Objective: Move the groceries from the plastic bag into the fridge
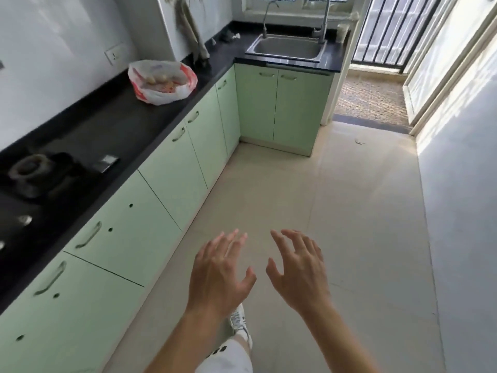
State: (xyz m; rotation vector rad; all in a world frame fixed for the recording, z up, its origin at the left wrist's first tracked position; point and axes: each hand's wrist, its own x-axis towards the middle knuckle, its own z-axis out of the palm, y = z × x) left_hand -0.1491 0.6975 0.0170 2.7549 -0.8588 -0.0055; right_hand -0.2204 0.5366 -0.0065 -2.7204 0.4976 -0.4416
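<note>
A white and red plastic bag stands open on the black countertop at the far left, with round pale and reddish groceries showing inside. My left hand and my right hand hover over the floor at the bottom centre, side by side, fingers spread, holding nothing. Both hands are far from the bag. No fridge is in view.
Green cabinets run under the countertop along the left. A gas stove sits at the near left. A steel sink is at the far end. Beige floor tiles stretch ahead toward a doorway with a mat.
</note>
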